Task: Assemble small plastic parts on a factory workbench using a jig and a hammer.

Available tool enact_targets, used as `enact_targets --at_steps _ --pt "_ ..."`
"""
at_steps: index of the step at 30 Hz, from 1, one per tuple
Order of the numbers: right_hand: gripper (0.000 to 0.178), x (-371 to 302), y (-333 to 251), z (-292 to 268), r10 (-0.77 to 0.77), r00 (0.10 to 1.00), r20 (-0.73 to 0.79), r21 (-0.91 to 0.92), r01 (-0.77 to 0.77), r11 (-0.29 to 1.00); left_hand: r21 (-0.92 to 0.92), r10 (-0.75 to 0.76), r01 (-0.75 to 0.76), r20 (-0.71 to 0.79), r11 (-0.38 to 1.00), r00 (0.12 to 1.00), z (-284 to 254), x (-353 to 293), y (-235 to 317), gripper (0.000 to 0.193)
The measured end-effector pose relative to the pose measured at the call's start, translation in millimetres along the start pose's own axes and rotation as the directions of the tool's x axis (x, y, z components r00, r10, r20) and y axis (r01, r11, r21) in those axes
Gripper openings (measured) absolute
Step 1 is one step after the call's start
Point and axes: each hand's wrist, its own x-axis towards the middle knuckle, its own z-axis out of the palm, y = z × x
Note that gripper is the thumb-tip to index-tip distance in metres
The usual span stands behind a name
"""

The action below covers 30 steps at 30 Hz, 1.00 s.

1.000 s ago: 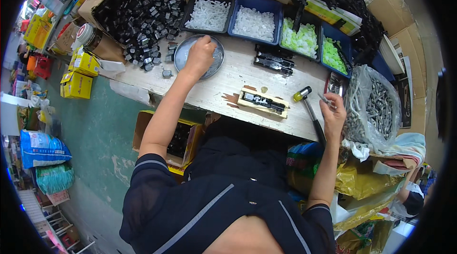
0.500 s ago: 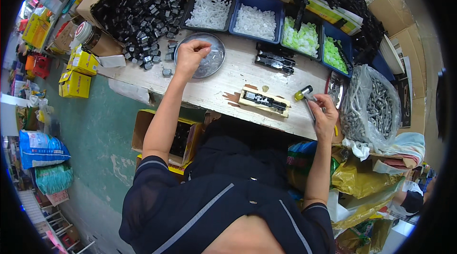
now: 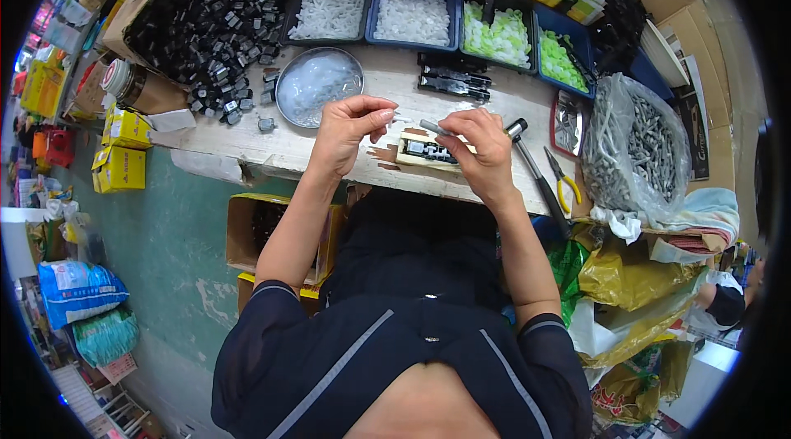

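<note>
My left hand (image 3: 350, 130) is closed in a pinch above the bench, just left of the cream holder (image 3: 405, 159). Whatever its fingertips hold is too small to name. My right hand (image 3: 482, 147) grips a short grey metal rod (image 3: 431, 127), which points left toward the other hand. Beneath the rod, a black and silver metal part (image 3: 422, 148) sits in the cream holder, partly covered by my right hand. A hammer (image 3: 535, 167) lies right of that hand, its handle reaching past the bench's front edge. Beyond my left hand is a round metal dish (image 3: 288, 77) with small pieces inside.
Trays of white pieces (image 3: 329, 12) and green pieces (image 3: 497, 34) line the back. Black metal parts (image 3: 210, 44) heap at the left. Yellow-handled pliers (image 3: 567, 184), a red-rimmed tray (image 3: 568, 122) and a clear bag of grey metal parts (image 3: 651, 142) lie at the right.
My left hand has left the dish and come right, toward the holder. My right hand has moved left from beside the hammer and now holds the grey rod over the holder.
</note>
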Motion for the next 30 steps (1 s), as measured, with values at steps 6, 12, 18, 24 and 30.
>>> enact_targets --at_steps 6,12,18,24,30 --pt "0.023 -2 -2 -3 -0.059 0.997 0.044 -0.089 0.063 0.994 -0.041 -0.018 0.020 0.047 0.999 0.999 8 -1 -5 0.014" --pt "0.023 -4 -5 -4 -0.138 0.988 0.064 -0.164 0.147 0.975 -0.061 -0.101 0.102 0.011 0.993 0.995 15 -4 -2 0.011" --pt "0.021 -9 -5 -5 -0.312 0.946 0.091 -0.289 0.325 0.901 -0.119 -0.330 0.342 0.109 0.932 0.938 15 -2 -6 0.013" --pt "0.018 -25 8 -21 0.080 0.997 0.024 0.001 -0.080 0.997 -0.003 -0.247 0.248 0.048 0.969 0.968 32 -10 -12 0.015" --pt "0.018 -46 30 -51 0.508 0.840 0.189 0.188 -0.539 0.821 0.751 0.410 -0.413 0.207 0.516 0.888 36 -14 -51 0.018"
